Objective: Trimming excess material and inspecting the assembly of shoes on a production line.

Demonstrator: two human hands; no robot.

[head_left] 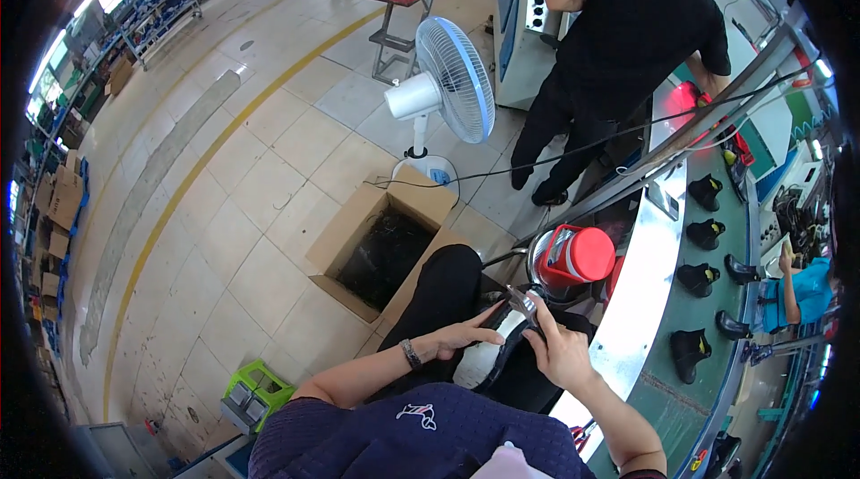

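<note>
A dark boot [485, 360] with a pale underside lies in my lap. My left hand [459, 337] is closed on its near left side, thumb along the edge. Over the boot's far end, my right hand [563, 352] grips a silvery metal tool [520, 302] with its index finger stretched along it. The tool's head touches or nearly touches the boot's edge; its handle is hidden by my fingers, so its exact kind does not show.
An open cardboard box [421, 183] with dark contents stands ahead, near a floor fan [455, 81]. A red-lidded jug [582, 255] is beside the metal ledge [640, 300]. Several black boots [690, 354] sit on the green conveyor [663, 389]. A person in black [627, 31] works beyond.
</note>
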